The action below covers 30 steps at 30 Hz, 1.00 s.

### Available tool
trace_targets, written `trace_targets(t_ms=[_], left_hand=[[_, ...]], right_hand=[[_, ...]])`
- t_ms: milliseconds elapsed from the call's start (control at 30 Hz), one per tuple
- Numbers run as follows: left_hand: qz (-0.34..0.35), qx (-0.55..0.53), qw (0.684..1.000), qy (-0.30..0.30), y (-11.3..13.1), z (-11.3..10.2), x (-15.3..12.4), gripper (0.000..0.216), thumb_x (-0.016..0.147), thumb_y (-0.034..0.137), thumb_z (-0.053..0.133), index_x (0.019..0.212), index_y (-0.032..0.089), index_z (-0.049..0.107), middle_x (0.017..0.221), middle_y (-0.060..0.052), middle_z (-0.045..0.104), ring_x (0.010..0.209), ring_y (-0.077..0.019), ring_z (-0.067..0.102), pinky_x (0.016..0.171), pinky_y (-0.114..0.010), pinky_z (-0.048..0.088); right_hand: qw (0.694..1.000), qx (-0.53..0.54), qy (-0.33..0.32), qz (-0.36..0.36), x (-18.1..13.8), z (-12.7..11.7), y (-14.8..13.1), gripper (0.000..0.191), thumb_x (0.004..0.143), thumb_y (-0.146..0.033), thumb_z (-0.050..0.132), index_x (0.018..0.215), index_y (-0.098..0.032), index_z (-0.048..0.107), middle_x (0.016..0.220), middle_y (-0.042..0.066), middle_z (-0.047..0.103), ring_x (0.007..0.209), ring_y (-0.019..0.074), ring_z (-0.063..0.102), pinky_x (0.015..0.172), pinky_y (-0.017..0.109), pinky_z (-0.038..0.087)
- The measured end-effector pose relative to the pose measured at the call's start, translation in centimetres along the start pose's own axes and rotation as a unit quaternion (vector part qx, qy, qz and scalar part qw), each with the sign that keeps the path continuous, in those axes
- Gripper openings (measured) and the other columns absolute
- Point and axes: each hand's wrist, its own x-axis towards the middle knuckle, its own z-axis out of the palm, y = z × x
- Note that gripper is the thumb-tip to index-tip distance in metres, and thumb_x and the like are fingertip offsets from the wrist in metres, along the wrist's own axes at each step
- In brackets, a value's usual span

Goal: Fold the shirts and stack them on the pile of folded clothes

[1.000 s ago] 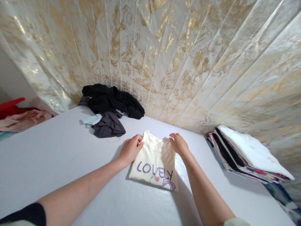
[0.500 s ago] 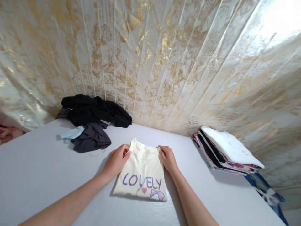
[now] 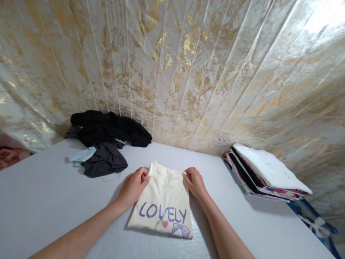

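A cream T-shirt (image 3: pixel 163 196) lies folded into a neat rectangle on the white table, its neckline away from me. Purple letters reading LOVELY, a pink heart and a lilac bow are printed near its front fold. My left hand (image 3: pixel 134 187) pinches the shirt's upper left edge beside the collar, thumb on top and fingers curled. At the upper right corner, my right hand (image 3: pixel 195 181) grips the fabric between thumb and fingers.
Crumpled black and dark grey clothes (image 3: pixel 107 133) with a light blue piece (image 3: pixel 82 155) lie at the back left. A stack of folded clothes (image 3: pixel 269 169), white on top, stands at the right. Blue fabric (image 3: pixel 309 219) hangs over the right edge. A patterned gold curtain (image 3: pixel 172 72) borders the back.
The shirt has shifted slightly toward me. My right hand has moved a little to the right, still at the shirt's corner; my left hand keeps its hold. The view has shifted slightly.
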Motion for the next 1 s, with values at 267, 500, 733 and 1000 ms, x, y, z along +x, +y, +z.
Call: trace_targets(t_ms=[267, 500, 733, 1000], left_hand=[[-0.009, 0.002, 1.0, -0.006, -0.04, -0.06, 0.05, 0.009, 0.086, 0.028, 0.052, 0.079, 0.022, 0.049, 0.068, 0.004, 0.057, 0.066, -0.0133, 0.053, 0.062, -0.023, 0.034], [0.008, 0.009, 1.0, 0.006, -0.39, 0.25, 0.14, 0.01, 0.085, 0.029, 0.052, 0.079, 0.023, 0.048, 0.065, 0.005, 0.054, 0.063, -0.013, 0.053, 0.06, -0.023, 0.033], [0.01, 0.018, 1.0, 0.005, -0.55, 0.27, 0.07, 0.01, 0.086, 0.031, 0.051, 0.08, 0.023, 0.049, 0.067, 0.005, 0.055, 0.064, -0.0131, 0.053, 0.061, -0.023, 0.033], [0.018, 0.022, 1.0, 0.011, -0.61, 0.33, 0.13, 0.01, 0.086, 0.031, 0.051, 0.081, 0.023, 0.05, 0.067, 0.004, 0.056, 0.063, -0.013, 0.053, 0.06, -0.023, 0.033]], right_hand=[[0.988, 0.152, -0.01, 0.031, -0.07, 0.19, -0.2, 0.014, 0.085, -0.031, 0.047, 0.09, -0.021, 0.055, 0.076, 0.0, 0.063, 0.07, 0.017, 0.058, 0.067, 0.028, 0.042], [0.986, 0.166, -0.002, 0.023, -0.07, 0.58, 0.29, 0.028, 0.079, -0.022, 0.046, 0.104, -0.021, 0.059, 0.089, 0.003, 0.067, 0.079, 0.0185, 0.061, 0.075, 0.031, 0.046], [0.984, 0.175, 0.0, 0.028, 0.01, 0.56, 0.19, 0.032, 0.077, -0.022, 0.044, 0.104, -0.021, 0.06, 0.087, 0.002, 0.066, 0.079, 0.0184, 0.061, 0.077, 0.031, 0.047], [0.979, 0.198, 0.012, 0.044, 0.1, 0.47, 0.18, 0.03, 0.08, -0.028, 0.046, 0.105, -0.018, 0.06, 0.08, 0.001, 0.06, 0.072, 0.0167, 0.057, 0.072, 0.029, 0.046]])
